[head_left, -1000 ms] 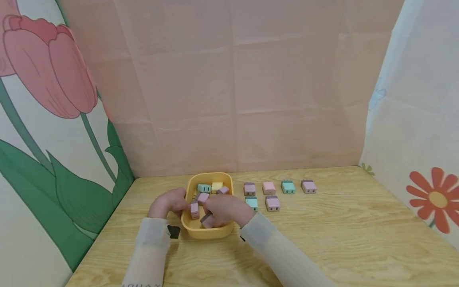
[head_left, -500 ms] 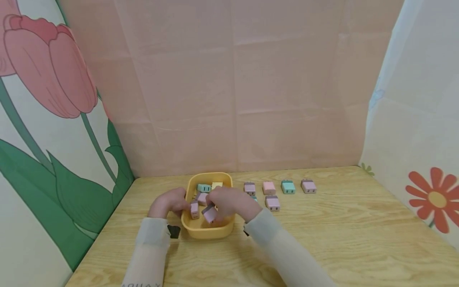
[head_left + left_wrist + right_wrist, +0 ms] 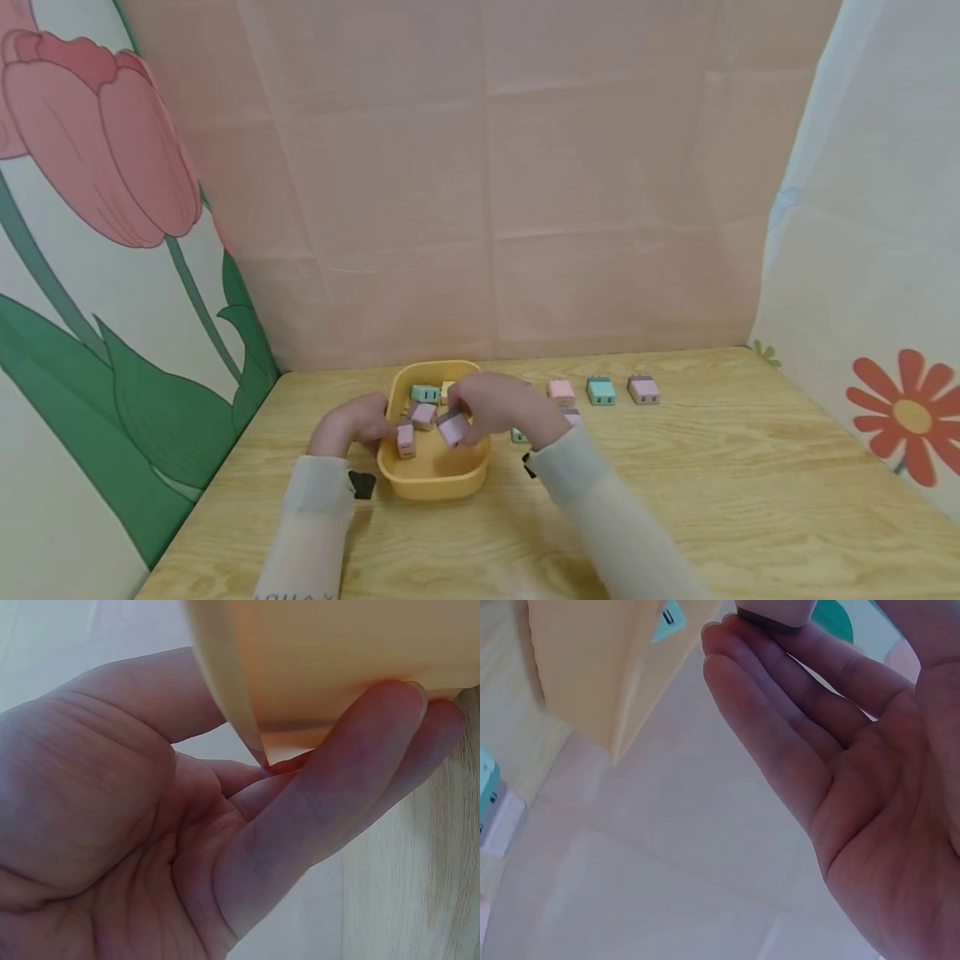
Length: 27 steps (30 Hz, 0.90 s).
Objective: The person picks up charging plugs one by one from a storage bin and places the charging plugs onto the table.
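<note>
A yellow plastic bin (image 3: 438,490) stands on the table, and my left hand (image 3: 360,421) grips its left side. In the left wrist view the fingers lie against the outside of the bin wall (image 3: 322,660). My right hand (image 3: 498,404) pinches a light purple charger plug (image 3: 452,427) with a dark band, over the right half of the bin. Its lower end shows at the top of the right wrist view, by the fingertips. Inside the bin lie a teal charger plug (image 3: 425,393), two purple charger plugs (image 3: 406,439) and a yellow one (image 3: 446,390), partly hidden by my right hand.
Right of the bin, a back row on the wooden table (image 3: 712,483) shows a pink plug (image 3: 561,392), a teal plug (image 3: 601,390) and a purple plug (image 3: 643,389). My right hand and wrist partly cover others nearby. A pink cloth backdrop (image 3: 487,208) rises behind the table.
My right hand has lifted the purple charger plug from the bin's front part, moving up and to the right. My left hand has kept its grip on the bin.
</note>
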### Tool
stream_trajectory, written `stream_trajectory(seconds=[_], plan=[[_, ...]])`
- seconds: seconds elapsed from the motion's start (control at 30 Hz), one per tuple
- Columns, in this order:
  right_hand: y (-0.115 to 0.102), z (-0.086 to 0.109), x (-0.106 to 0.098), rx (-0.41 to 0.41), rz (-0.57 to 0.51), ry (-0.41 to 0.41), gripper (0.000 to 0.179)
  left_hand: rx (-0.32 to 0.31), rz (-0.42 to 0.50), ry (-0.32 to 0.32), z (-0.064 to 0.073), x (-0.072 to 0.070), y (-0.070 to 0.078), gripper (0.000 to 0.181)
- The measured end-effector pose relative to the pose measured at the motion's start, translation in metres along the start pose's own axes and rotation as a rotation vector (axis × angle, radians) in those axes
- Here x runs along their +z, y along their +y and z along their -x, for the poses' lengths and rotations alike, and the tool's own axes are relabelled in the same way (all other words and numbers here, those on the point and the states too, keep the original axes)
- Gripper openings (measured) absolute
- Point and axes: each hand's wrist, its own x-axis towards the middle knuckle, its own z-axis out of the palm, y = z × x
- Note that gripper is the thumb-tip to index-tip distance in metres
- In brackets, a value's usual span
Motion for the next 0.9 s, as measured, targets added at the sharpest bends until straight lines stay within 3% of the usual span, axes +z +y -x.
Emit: stream_trajectory(seconds=[0.33,0.9], plan=[[0.009,0.01,-0.013,0.019,-0.058,0.027,0.034,0.006,-0.016,0.007,0.001,-0.001,-0.002,0.03],[0.053,0.031,-0.038,0.085,-0.205,0.089,0.036,-0.004,-0.035,0.02,-0.002,-0.003,-0.005,0.031]])
